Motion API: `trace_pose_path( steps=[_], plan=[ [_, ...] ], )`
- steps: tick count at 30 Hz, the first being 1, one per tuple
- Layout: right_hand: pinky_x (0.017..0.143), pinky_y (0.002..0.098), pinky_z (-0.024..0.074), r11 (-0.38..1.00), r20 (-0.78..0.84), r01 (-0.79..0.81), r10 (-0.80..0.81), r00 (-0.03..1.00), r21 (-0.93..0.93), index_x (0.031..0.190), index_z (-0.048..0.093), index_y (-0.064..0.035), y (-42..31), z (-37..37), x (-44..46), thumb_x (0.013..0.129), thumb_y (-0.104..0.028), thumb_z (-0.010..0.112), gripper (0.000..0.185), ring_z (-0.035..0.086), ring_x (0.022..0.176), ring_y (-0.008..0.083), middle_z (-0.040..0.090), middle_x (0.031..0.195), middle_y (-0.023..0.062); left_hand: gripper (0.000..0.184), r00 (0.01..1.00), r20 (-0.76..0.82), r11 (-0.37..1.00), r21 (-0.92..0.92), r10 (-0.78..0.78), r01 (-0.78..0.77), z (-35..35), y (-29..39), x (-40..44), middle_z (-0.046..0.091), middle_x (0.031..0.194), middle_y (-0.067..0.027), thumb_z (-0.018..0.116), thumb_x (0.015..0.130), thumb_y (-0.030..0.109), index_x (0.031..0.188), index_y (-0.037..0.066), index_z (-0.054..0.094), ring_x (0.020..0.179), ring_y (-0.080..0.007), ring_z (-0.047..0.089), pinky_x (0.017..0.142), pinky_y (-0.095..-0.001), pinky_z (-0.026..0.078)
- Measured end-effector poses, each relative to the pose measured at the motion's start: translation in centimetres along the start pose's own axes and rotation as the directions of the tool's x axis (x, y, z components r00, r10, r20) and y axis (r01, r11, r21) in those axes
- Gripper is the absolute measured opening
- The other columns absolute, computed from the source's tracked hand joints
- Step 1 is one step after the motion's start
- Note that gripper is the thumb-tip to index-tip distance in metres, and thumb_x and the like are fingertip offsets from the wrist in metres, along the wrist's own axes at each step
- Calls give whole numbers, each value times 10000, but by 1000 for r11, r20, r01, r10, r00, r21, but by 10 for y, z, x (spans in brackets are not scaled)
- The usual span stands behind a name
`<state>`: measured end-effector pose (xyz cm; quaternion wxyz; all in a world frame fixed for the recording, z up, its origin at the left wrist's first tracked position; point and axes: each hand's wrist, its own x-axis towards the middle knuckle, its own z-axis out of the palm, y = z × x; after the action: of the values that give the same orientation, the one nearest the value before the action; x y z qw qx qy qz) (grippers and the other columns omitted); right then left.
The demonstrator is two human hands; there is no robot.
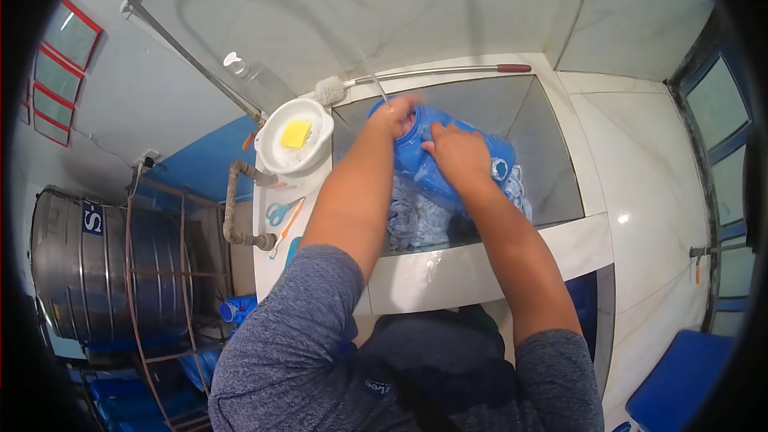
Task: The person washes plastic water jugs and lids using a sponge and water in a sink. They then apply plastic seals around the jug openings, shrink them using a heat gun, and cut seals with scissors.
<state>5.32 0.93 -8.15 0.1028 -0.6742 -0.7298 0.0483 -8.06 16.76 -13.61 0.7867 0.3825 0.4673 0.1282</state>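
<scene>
A blue plastic jug (436, 180) lies tilted in the tiled sink (552, 168), its wide mouth towards the back left and a small spout on its right side. My left hand (398, 116) is at the mouth under a thin stream of water; its fingers are blurred and partly inside the rim, and what they hold, if anything, cannot be made out. My right hand (460, 152) lies on top of the jug with its fingers curled over the blue surface, gripping it. Under the jug is a heap of wet, pale cloth or netting (416, 220).
On the left ledge stand a white basin (294, 162) with a yellow sponge (296, 134), blue scissors (278, 213) and a pipe (234, 200). A long-handled brush (440, 73) lies along the sink's back edge. A steel tank (104, 264) is far left, a blue container (680, 380) lower right.
</scene>
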Motion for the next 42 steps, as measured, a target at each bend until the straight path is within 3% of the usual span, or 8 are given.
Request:
trace_pose_path(
  steps=[8,10,15,20,22,29,31,42],
  plan=[
    [833,443,500,1000,-30,17,-18,999,-4,1137,605,-85,-2,3,-1,960,-407,596,368,699,968,279,701,1010,109,253,991,-1,746,-658,136,-103,-33,-6,35,692,994,-207,635,916,195,1021,-35,629,875,-324,697,812,-439,603],
    [824,436,509,1000,59,18,-17,998,-21,1168,600,-79,-7,-2,0,960,-414,594,394,700,980,279,704,1024,114,239,990,-133,983,183,51,-26,6,-3,-6,679,962,-195,657,910,212,994,-8,615,923,-323,684,810,-431,600],
    [775,458,530,1000,63,-20,20,998,-3,1207,593,-74,-13,2,2,961,-423,591,426,708,974,291,710,1045,132,381,974,-158,937,333,162,-102,-11,6,8,693,990,-217,547,961,321,1117,-22,607,902,-379,694,798,-490,573],
    [789,492,543,984,78,-166,161,984,60,1226,595,-71,32,-24,3,948,-437,610,461,706,981,335,719,1058,151,531,926,9,-112,993,377,36,59,-5,-84,622,1217,-289,466,1011,393,1332,-26,520,1096,-459,635,975,-541,491],
    [867,485,539,944,109,-261,243,964,203,1295,590,-64,45,-38,-10,919,-457,646,547,686,1029,375,708,1138,180,594,436,498,-528,847,750,-59,30,-42,-78,479,1450,-266,473,1020,410,1449,1,443,1341,-426,466,1140,-457,350],
    [850,379,536,698,-62,-176,301,952,695,1446,517,-58,84,-70,-77,920,-459,682,682,690,1002,308,711,1086,186,487,226,-194,298,608,955,-736,26,-26,-42,553,1402,-221,471,1044,368,1385,28,545,1347,-371,477,1151,-420,334],
    [630,276,494,418,62,-234,386,921,878,1451,519,-74,105,-110,-110,941,-451,671,652,628,743,166,667,857,62,577,798,-228,770,502,558,-395,-3,-12,-46,547,1412,-224,400,1063,455,1404,8,528,1341,-316,495,1124,-396,362],
    [419,203,272,22,277,-325,471,838,945,1485,472,-132,130,-105,-150,998,-520,566,630,342,481,44,402,628,-54,607,812,-258,628,761,523,-163,-11,49,-39,724,925,-146,398,1025,529,953,18,719,840,-270,676,759,-420,514]
  ],
)
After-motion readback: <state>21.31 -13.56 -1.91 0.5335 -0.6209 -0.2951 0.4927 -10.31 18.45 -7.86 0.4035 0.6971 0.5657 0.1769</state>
